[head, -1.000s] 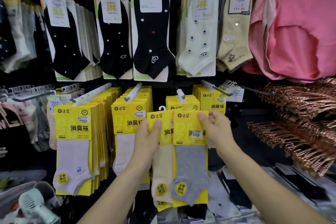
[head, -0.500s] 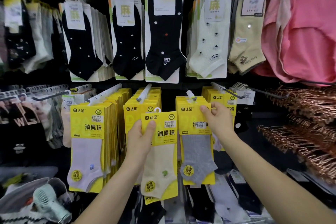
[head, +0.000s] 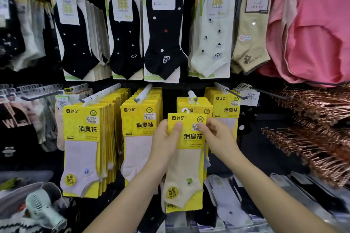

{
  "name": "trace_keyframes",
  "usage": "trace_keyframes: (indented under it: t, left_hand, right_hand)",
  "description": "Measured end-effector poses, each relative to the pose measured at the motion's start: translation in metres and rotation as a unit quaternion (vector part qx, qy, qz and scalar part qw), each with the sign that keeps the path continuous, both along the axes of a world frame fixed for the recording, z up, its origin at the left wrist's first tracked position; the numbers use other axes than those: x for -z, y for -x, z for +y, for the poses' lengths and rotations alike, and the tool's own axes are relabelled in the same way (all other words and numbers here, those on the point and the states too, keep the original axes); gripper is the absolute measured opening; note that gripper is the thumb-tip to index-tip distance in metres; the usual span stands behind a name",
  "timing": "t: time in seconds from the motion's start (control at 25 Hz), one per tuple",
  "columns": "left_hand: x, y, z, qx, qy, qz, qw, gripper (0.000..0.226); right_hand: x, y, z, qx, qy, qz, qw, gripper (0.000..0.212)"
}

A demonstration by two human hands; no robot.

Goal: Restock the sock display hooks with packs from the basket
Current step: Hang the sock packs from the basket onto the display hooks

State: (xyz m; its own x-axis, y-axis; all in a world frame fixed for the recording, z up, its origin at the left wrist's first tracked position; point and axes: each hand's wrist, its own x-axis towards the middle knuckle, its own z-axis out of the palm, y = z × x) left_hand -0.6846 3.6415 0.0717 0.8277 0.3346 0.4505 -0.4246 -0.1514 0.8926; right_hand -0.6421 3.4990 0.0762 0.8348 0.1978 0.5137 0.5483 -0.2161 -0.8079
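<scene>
- Near left, a mint-green handheld fan [head: 43,206] lies on grey fabric. Whether that is a basket cannot be told.
- A white-sleeved first hook [head: 102,93] carries a thick first stack [head: 81,138] of yellow-carded packs, with a pale lilac sock facing out.
- The second hook [head: 144,92] holds a second stack [head: 138,126] of the same packs.
- The left hand [head: 164,142] grips the left edge of the sock pack [head: 186,138], thumb across the card and fingers behind it.
- The sock pack has a yellow header card with black characters, a cream ankle sock with a small green motif, a round yellow sticker near the toe and a white hanger loop on top. It is held upright in front of the third hook [head: 192,95] and its short third stack [head: 195,105], with the loop just below the peg's tip.
- The right hand [head: 217,138] pinches the card's right edge beside the price label.
- Further right, the fourth hook [head: 220,87] bears a fourth stack [head: 226,109], and copper hangers [head: 312,119] are heaped beyond it.
</scene>
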Motion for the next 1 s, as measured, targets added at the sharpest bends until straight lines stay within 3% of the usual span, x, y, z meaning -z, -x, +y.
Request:
trace_keyframes:
  t: [0.28,0.52,0.76,1.0]
  left_hand:
    - [0.002,-0.008,-0.013,0.018,-0.023,0.011,1.0,0.018]
    - [0.007,-0.012,-0.007,-0.005,-0.033,0.012,0.999,0.027]
    - [0.02,-0.023,0.001,-0.03,-0.071,0.064,0.995,0.023]
    - [0.031,-0.027,-0.005,-0.015,-0.072,0.095,0.993,0.036]
  right_hand:
    - [-0.012,-0.013,-0.022,0.086,-0.062,0.061,0.993,0.036]
    - [-0.022,-0.024,-0.008,0.087,-0.046,0.047,0.994,0.025]
    - [-0.017,-0.041,0.007,0.12,-0.01,0.043,0.992,0.036]
    - [-0.008,-0.043,0.005,0.162,-0.026,0.047,0.985,0.019]
